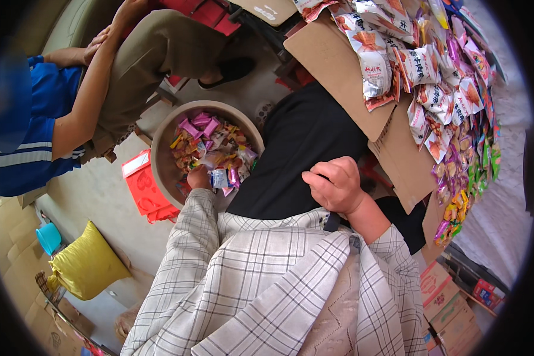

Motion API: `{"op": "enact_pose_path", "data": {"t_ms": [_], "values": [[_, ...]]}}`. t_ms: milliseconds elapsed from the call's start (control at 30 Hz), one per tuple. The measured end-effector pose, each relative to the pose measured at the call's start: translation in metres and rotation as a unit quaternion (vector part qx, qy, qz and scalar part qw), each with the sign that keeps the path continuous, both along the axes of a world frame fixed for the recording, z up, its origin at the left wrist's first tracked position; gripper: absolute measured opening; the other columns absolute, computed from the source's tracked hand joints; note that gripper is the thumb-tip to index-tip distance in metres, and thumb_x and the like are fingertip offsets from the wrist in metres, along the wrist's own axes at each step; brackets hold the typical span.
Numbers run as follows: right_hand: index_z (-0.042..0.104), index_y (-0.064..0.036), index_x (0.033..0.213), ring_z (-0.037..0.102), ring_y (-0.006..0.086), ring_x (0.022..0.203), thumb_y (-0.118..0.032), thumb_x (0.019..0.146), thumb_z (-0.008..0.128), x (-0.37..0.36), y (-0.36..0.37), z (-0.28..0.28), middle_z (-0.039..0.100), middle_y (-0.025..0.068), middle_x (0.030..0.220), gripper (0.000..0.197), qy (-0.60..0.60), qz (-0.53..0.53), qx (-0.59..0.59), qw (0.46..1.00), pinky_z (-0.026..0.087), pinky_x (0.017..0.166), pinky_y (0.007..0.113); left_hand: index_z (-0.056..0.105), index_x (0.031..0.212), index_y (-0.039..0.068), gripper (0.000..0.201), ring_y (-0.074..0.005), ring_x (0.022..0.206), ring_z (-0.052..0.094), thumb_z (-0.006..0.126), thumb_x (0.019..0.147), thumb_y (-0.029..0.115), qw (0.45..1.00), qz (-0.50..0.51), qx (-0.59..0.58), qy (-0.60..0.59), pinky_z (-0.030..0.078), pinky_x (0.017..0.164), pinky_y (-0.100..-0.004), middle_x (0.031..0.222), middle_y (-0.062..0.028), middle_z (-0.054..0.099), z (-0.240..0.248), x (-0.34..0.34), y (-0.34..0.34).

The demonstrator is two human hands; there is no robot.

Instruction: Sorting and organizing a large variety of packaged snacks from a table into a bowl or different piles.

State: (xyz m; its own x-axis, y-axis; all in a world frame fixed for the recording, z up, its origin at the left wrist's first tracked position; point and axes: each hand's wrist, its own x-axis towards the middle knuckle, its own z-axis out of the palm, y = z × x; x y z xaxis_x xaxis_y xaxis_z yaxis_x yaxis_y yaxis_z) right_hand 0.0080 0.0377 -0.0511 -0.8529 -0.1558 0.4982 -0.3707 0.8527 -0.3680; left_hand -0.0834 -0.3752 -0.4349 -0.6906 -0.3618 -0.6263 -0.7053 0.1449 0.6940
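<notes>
My left hand (199,177) reaches down into a round beige basin (160,148) on the floor, heaped with small wrapped sweets (213,145) in pink, yellow and silver. Its fingers are buried among the wrappers, so I cannot see whether they grip any. My right hand (333,185) rests curled on my black-trousered lap, fingers folded in, with nothing visible in it. Both sleeves are grey-and-white plaid.
A cardboard sheet (344,65) at the upper right carries many snack packets (421,65) and strips of coloured sweets (466,178). Another person in a blue shirt (24,130) sits at the left. A red box (145,190), a yellow sack (88,267) and cartons (451,308) lie around.
</notes>
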Motion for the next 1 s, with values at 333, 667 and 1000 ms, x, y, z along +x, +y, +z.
{"op": "enact_pose_path", "data": {"t_ms": [333,667,1000], "values": [[0.071,-0.0161,0.1,0.057,0.0195,0.086,-0.01,0.074,0.072,0.005,0.001,0.003,0.061,-0.0018,0.101,0.027,0.006,0.007,-0.027,1.0,0.048,0.074,0.034,0.053,0.127,0.002,0.044,-0.027,0.098,0.066,0.056,0.084,-0.004,0.952,0.017,0.306,-0.019,0.057,0.085,-0.0401,0.12,-0.0185,0.06,0.097,-0.051,0.038],[0.066,-0.0071,0.113,0.061,0.0236,0.082,-0.033,0.085,0.074,-0.001,0.002,0.035,0.066,0.0056,0.098,0.039,-0.065,-0.023,-0.146,0.987,0.05,0.075,0.036,0.056,0.131,0.003,0.047,-0.027,0.119,0.061,0.058,0.083,-0.001,0.759,-0.234,0.606,0.043,0.047,0.106,-0.0424,0.129,-0.0131,0.063,0.318,-0.093,0.176],[0.061,0.0016,0.118,0.061,0.0095,0.091,-0.017,0.092,0.072,0.018,0.019,0.035,0.068,0.0055,0.102,0.034,-0.192,-0.113,-0.578,0.785,0.053,0.082,0.028,0.046,0.141,0.003,0.067,-0.0158,0.12,0.055,0.079,0.086,0.021,0.732,-0.426,0.523,0.096,0.042,0.106,-0.0327,0.129,-0.0042,0.059,0.416,-0.031,0.256]]}}
